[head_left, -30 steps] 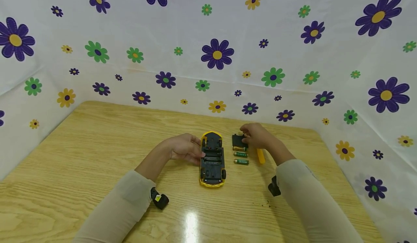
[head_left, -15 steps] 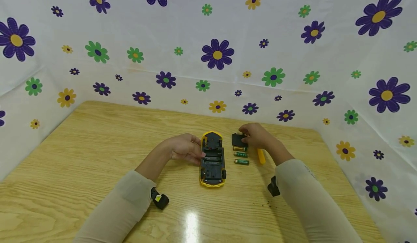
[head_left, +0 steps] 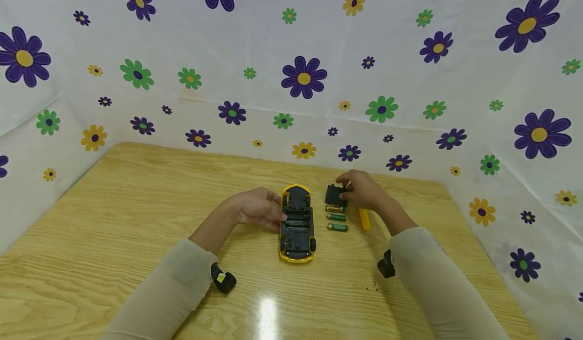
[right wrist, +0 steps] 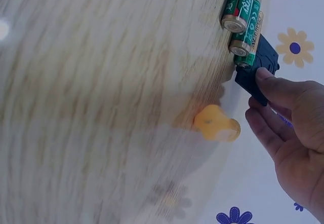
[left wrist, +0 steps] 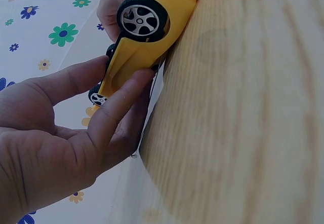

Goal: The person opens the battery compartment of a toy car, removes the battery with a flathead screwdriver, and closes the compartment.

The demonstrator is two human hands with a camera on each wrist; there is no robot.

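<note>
A yellow toy car (head_left: 298, 246) lies upside down, its black underside up and its battery compartment uncovered, with no batteries in it. My left hand (head_left: 260, 208) grips the car's left side, thumb on the edge of the underside and fingers along the yellow body (left wrist: 132, 62). Beyond the car, my right hand (head_left: 362, 190) pinches a flat black battery cover (head_left: 334, 195) by its right edge; in the right wrist view the thumb presses on the face of the cover (right wrist: 253, 77). Just in front of it, three batteries (head_left: 337, 217) lie in a column.
A yellow-orange handle (head_left: 365, 219) lies right of the batteries, partly under the right hand. Small dark bits (head_left: 375, 285) are scattered nearer on the wooden table (head_left: 182, 173). A white flowered cloth (head_left: 255, 97) stands behind and at both sides.
The right hand has shifted slightly, and the battery cover has moved a little up and to the right with it, now more tilted. The left hand and the car stay put.
</note>
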